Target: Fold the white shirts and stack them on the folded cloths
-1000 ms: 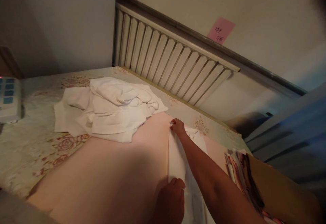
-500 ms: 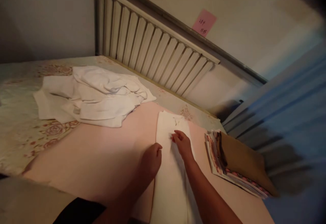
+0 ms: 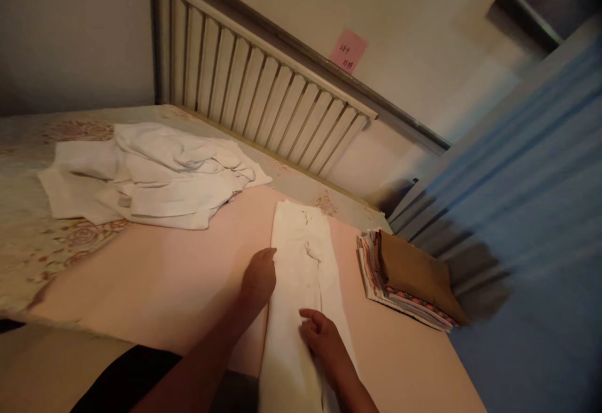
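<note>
On the bench [image 3: 23, 237] by the radiator [image 3: 244, 81], pink cloth [image 3: 399, 350] flanks the long white fabric [image 3: 295, 287]; curled left hand [image 3: 260, 280] at its left edge, half-curled right hand [image 3: 324, 343] over it, grips unclear.

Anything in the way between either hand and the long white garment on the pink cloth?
Nothing visible stands between them. The left hand is at the left edge of the white garment; the right hand is over its surface. The white pile and folded stack lie off to opposite sides.
</note>
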### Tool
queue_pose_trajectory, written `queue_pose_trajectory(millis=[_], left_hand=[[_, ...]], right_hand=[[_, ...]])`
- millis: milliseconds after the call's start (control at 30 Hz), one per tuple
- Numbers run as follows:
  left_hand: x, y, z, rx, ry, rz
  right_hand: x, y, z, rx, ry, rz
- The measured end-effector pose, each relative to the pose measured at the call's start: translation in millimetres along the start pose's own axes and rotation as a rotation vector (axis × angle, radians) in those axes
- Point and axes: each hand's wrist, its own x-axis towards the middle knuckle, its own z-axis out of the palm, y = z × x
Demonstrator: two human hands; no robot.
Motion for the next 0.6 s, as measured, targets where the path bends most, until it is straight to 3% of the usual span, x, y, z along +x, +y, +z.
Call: queue_pose_trajectory(millis=[200,367,600], left_hand=[[-10,0,11.3,0.128,-0.088,0.242],[-15,8,6.2,0.224,-0.171,0.306],[-25,-1,16.7,0.303,-0.187,0.384]], right_hand=[[-30,22,5,0.039,-0.064,0.027],[-48,29,10,0.09,-0.149,0.058],[-66,44,8,-0.123,-0.181,-0.049]])
